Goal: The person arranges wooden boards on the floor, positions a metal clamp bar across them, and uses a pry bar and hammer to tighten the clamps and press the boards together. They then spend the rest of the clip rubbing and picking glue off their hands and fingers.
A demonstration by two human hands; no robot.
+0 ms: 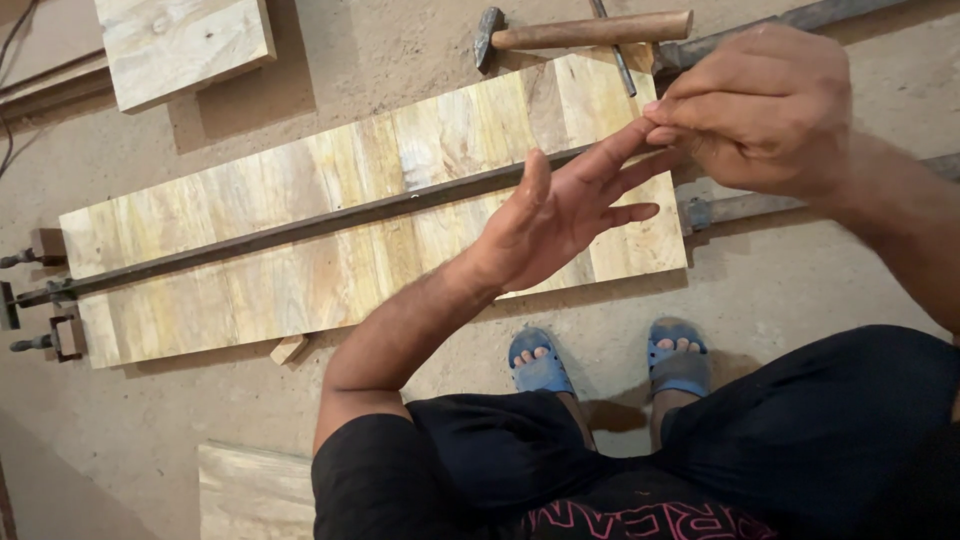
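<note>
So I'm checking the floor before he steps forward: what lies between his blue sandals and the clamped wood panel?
In the head view, only bare dusty floor separates the blue sandals from the wood panel. A small wood offcut sits off to the side.

Clamp bar [300, 228] partly hidden behind left hand [560, 215]; lower board [250, 492] and upper board [180, 45] were cut off by frame edges.

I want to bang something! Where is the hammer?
The hammer lies on the floor at the top of the head view, just past the far end of the long wooden board, above the person's right hand.
</note>
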